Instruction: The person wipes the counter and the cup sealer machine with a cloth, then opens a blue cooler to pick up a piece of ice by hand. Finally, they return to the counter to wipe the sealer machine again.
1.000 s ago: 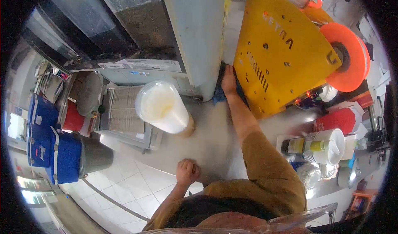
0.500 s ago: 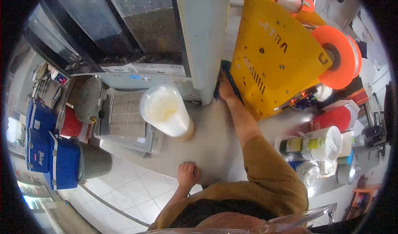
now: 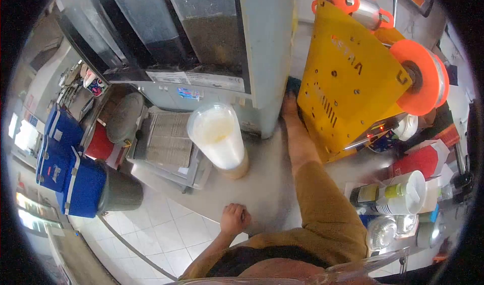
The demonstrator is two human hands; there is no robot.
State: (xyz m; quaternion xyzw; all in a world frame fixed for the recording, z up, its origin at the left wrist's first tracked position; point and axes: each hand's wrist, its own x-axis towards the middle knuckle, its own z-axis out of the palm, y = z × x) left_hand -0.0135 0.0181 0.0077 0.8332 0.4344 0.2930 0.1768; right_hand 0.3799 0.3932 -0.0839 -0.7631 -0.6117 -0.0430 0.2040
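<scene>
My right hand (image 3: 289, 106) is deep in the narrow gap between the grey machine (image 3: 267, 58) and the yellow machine (image 3: 348, 78). A dark teal cloth (image 3: 293, 84) shows at its fingers, most of them hidden. At the near edge of the metal table (image 3: 272, 194), my left hand (image 3: 235, 219) rests with its fingers curled and nothing visible in them. Between the two hands, left of my right forearm, stands a tall stack of clear plastic cups (image 3: 224, 146).
Left of the cups lies a grey ribbed tray (image 3: 169, 141). Blue coolers (image 3: 83, 184) and a grey bin (image 3: 121, 189) stand beyond the table's left edge. On the right are white cups (image 3: 408, 191), a dark bottle (image 3: 364, 194), clear lids (image 3: 381, 232) and a red box (image 3: 418, 159).
The view has shifted, so the scene appears farther right. My right hand has gone slightly deeper into the gap, and less of the cloth shows. My left hand stays at the table edge.
</scene>
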